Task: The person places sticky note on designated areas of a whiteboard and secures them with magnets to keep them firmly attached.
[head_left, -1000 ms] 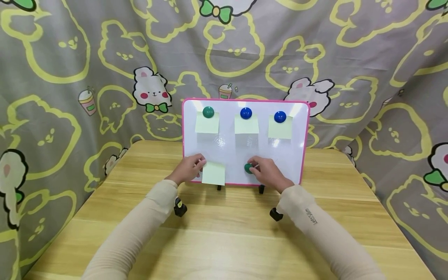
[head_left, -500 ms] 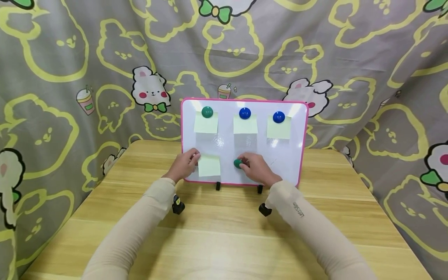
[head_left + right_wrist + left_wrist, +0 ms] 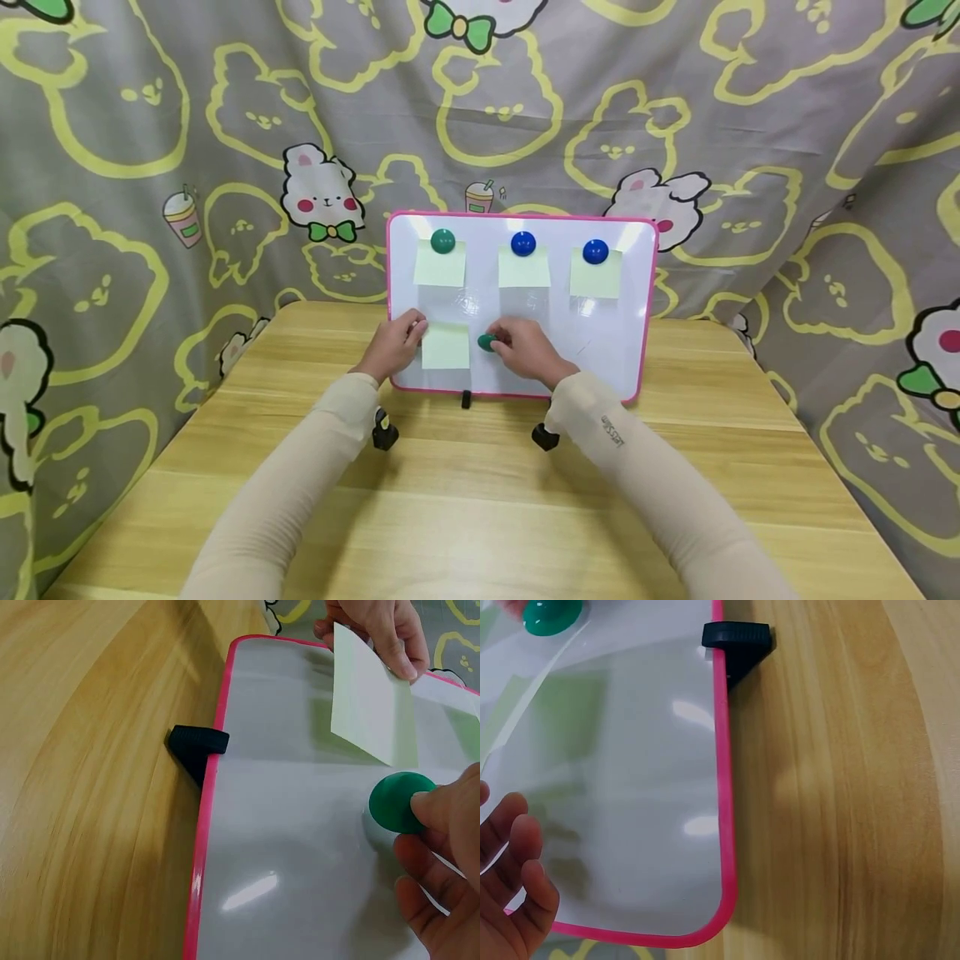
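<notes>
A pink-framed whiteboard (image 3: pixel 570 350) stands on the table. My left hand (image 3: pixel 397 343) pinches a pale green sticky note (image 3: pixel 446 347) by its left edge at the board's lower left. In the right wrist view the note (image 3: pixel 367 697) stands out from the board surface, bent along its length. Between the thumb and fingers of my right hand (image 3: pixel 527 346) is a round green magnet (image 3: pixel 487 342), just right of the note. The right wrist view shows the magnet (image 3: pixel 401 802) close over the board, its domed face toward the camera.
Along the board's top, a green magnet (image 3: pixel 443 242) and two blue magnets, left (image 3: pixel 523 243) and right (image 3: pixel 596 252), each hold a sticky note. A black stand foot (image 3: pixel 467 400) supports the lower edge. Behind the wooden table (image 3: pixel 450 517) hangs a patterned curtain (image 3: pixel 247 100).
My left hand has raised the sticky note slightly and shifted it a little left. My right hand has moved left and up with the green magnet, closer to the note.
</notes>
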{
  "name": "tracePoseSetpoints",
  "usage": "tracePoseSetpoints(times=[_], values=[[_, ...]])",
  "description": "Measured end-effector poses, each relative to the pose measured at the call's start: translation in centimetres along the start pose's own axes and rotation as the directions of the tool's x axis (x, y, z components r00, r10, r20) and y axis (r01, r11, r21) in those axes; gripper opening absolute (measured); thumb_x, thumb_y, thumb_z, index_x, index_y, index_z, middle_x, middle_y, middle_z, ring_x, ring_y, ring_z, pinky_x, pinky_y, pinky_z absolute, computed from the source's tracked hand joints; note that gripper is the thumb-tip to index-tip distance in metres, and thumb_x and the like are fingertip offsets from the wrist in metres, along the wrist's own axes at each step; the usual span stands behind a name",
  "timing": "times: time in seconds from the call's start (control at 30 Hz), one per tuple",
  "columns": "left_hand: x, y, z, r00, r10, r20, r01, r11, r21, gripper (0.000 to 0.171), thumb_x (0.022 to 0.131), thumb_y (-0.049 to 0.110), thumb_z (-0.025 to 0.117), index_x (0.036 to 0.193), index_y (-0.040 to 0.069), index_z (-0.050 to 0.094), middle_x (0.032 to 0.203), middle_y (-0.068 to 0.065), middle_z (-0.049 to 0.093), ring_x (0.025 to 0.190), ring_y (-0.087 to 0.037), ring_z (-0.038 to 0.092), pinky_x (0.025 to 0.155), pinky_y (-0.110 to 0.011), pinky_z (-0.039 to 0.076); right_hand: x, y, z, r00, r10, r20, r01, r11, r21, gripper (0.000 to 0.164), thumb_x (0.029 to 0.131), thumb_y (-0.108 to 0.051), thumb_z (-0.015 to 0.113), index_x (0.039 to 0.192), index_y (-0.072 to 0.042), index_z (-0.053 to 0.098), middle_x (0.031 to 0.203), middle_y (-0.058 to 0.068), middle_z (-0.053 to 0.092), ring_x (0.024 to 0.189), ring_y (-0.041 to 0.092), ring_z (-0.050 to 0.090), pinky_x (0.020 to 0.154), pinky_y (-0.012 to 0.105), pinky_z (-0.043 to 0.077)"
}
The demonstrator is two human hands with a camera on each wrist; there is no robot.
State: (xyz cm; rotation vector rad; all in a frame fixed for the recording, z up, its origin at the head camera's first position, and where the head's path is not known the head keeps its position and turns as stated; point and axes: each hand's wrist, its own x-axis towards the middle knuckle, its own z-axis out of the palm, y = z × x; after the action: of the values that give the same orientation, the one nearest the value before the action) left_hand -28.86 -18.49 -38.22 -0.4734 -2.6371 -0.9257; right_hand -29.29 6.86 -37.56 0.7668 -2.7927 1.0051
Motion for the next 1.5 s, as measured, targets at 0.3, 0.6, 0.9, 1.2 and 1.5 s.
tracePoseSetpoints(times=[0.3,0.6,0.9,1.2,1.5], values=[[0.4,0.4,-0.2,0.999,-0.044,-0.013,0.044,0.998,0.037,0.017,0.104,0.021,0.048,0.097,0.008,0.057,0.074,-0.008,0.056,0.071,-0.026,0.053,0.067,-0.039,0.044,0.9,-1.1,0.6,1.0,0.027,0.01,-0.027,0.999,0.037,0.013,0.095,-0.012,0.064,0.107,-0.008,0.068,0.096,0.002,0.066,0.087,0.018,0.06,0.076,0.03,0.052],[0.5,1.0,0.0,0.998,-0.041,-0.056,0.049,0.987,0.15,0.02,0.103,0.023,0.048,0.102,0.007,0.059,0.082,-0.013,0.063,0.072,-0.03,0.055,0.07,-0.044,0.046,1.6,-1.9,1.2,1.0,0.005,-0.029,-0.003,0.998,0.055,0.013,0.094,-0.012,0.065,0.106,-0.007,0.067,0.098,0.004,0.068,0.088,0.017,0.062,0.078,0.031,0.052],[0.3,0.8,0.4,0.995,-0.064,-0.072,0.08,0.968,0.24,0.019,0.103,0.024,0.048,0.101,0.008,0.059,0.083,-0.013,0.065,0.069,-0.03,0.058,0.063,-0.045,0.048,2.5,-3.0,2.1,0.999,0.018,-0.027,-0.017,0.999,0.043,0.015,0.095,-0.013,0.064,0.108,-0.007,0.066,0.093,0.003,0.066,0.083,0.017,0.057,0.075,0.028,0.05],[0.2,0.7,0.8,0.994,-0.069,-0.083,0.09,0.953,0.288,0.019,0.103,0.024,0.048,0.098,0.008,0.058,0.073,-0.011,0.061,0.06,-0.026,0.053,0.052,-0.041,0.044,3.1,-4.0,2.7,0.998,0.054,-0.038,-0.054,0.998,0.014,0.014,0.094,-0.013,0.065,0.107,-0.006,0.066,0.092,0.004,0.066,0.082,0.017,0.058,0.073,0.026,0.051],[0.0,0.7,0.8,0.993,-0.087,-0.083,0.108,0.95,0.293,0.021,0.103,0.025,0.048,0.098,0.008,0.059,0.075,-0.012,0.063,0.059,-0.026,0.054,0.052,-0.04,0.045,3.4,-4.6,3.0,0.996,0.04,-0.078,-0.042,0.999,-0.019,0.012,0.093,-0.013,0.067,0.103,-0.006,0.069,0.095,0.005,0.07,0.083,0.015,0.061,0.074,0.025,0.052]])
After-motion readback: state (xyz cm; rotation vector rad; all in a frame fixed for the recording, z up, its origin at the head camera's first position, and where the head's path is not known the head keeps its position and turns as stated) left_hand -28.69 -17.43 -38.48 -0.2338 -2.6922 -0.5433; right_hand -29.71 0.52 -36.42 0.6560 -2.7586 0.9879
